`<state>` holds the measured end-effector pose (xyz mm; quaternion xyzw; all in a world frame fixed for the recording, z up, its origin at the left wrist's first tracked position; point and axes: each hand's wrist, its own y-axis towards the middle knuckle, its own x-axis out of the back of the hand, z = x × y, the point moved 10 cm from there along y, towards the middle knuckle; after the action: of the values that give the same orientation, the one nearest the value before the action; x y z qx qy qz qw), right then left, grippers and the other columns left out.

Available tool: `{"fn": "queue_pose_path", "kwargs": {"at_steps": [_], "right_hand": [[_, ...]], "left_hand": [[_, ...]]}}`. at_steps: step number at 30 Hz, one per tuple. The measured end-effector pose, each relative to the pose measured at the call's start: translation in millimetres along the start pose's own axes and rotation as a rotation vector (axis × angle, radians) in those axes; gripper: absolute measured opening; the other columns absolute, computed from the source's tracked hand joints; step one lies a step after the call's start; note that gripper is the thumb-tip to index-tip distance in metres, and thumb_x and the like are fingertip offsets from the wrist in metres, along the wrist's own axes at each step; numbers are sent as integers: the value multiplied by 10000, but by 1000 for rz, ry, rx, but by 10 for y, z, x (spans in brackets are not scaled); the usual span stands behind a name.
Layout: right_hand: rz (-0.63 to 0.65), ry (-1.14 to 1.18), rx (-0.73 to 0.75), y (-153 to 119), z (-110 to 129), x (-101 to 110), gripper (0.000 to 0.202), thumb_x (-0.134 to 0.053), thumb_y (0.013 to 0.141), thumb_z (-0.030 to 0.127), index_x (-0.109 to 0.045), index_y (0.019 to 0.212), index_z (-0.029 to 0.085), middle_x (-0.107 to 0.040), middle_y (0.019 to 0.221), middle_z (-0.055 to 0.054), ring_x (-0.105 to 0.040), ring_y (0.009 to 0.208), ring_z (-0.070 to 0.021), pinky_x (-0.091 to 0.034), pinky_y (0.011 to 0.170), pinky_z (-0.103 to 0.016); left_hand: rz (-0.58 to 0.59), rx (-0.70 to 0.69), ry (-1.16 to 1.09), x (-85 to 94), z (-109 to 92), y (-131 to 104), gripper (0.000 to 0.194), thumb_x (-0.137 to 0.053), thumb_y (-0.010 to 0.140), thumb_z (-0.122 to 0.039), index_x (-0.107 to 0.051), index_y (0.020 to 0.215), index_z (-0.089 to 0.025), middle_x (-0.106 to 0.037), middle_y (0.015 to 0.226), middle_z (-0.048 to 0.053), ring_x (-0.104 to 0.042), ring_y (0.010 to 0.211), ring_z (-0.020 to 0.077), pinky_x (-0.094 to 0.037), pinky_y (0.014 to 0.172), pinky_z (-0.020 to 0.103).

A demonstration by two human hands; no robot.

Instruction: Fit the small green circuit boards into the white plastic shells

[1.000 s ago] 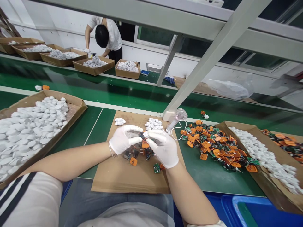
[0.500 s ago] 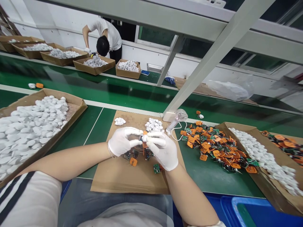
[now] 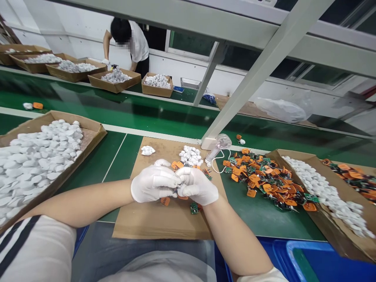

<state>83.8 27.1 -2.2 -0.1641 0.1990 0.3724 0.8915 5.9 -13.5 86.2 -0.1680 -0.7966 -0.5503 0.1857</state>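
Note:
My left hand [image 3: 153, 181] and my right hand [image 3: 199, 187], both in white gloves, meet over the cardboard sheet [image 3: 147, 223]. Their fingers are closed together around a small part that the gloves almost wholly cover. Just beyond my fingertips lie orange plastic pieces [image 3: 177, 165] and a heap of white rounded parts [image 3: 190, 156]. Close to my right wrist is a green circuit board [image 3: 194, 208]. An orange piece [image 3: 165, 201] shows below my left fingers. Farther left on the cardboard sits a small white cluster of parts [image 3: 147, 150].
A box of white shells [image 3: 101, 135] stands left. To the right are a pile of orange pieces with circuit boards [image 3: 261, 176] and another box [image 3: 337, 231]. A clear handheld fan [image 3: 219, 147] stands by a metal post [image 3: 249, 82]. Across the belt, a person [image 3: 139, 43] bends over boxes.
My hands have closed in around the part, covering the white and orange bits that showed between my fingertips. More orange pieces now show behind them. The person opposite has raised their head.

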Motion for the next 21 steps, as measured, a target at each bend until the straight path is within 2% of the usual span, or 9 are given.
{"fn": "queue_pose_path", "kwargs": {"at_steps": [4,7,10,14,18,21], "right_hand": [[-74,-56,69,-11,74,37,481,-928,474,245,-607,825,170,-639,604,35,-590,510,-116,-455,494,-224],[-126,-86,172,-25,188,61,491,-906,529,252,-583,893,192,-616,625,59,-558,511,-93,-435,507,-220],[-148,-154,188,-27,209,53,499,-892,546,212,-572,929,193,-607,683,52,-576,586,-102,-452,559,-235],[-186,-205,188,-38,179,54,495,-875,555,194,-568,944,186,-613,690,44,-568,588,-109,-449,552,-244],[-173,-168,205,-55,177,12,450,-869,554,189,-575,895,177,-595,591,61,-522,511,-101,-407,500,-238],[-152,-141,196,-50,183,-2,424,-862,557,169,-587,879,168,-584,566,65,-506,497,-95,-398,503,-240]], "left_hand": [[-20,15,-4,-8,36,-5,162,-665,897,-249,-604,1047,-239,-767,917,29,-729,882,154,-507,839,296],[-16,56,11,-52,109,-30,326,-697,862,-342,-566,1138,-225,-751,994,75,-708,959,201,-506,857,355],[14,38,71,-105,96,-56,447,-731,820,-421,-544,1168,-212,-738,1031,94,-692,987,224,-487,841,374],[54,45,178,-147,68,-47,286,-727,842,-323,-570,1053,-211,-741,943,51,-698,867,180,-451,742,318],[-36,-26,256,-78,-77,60,165,-648,899,-316,-545,985,-220,-720,811,3,-676,739,146,-400,685,302],[-46,-37,260,-91,-128,130,91,-600,923,-270,-525,901,-222,-694,719,-32,-639,645,121,-357,652,297]]}}
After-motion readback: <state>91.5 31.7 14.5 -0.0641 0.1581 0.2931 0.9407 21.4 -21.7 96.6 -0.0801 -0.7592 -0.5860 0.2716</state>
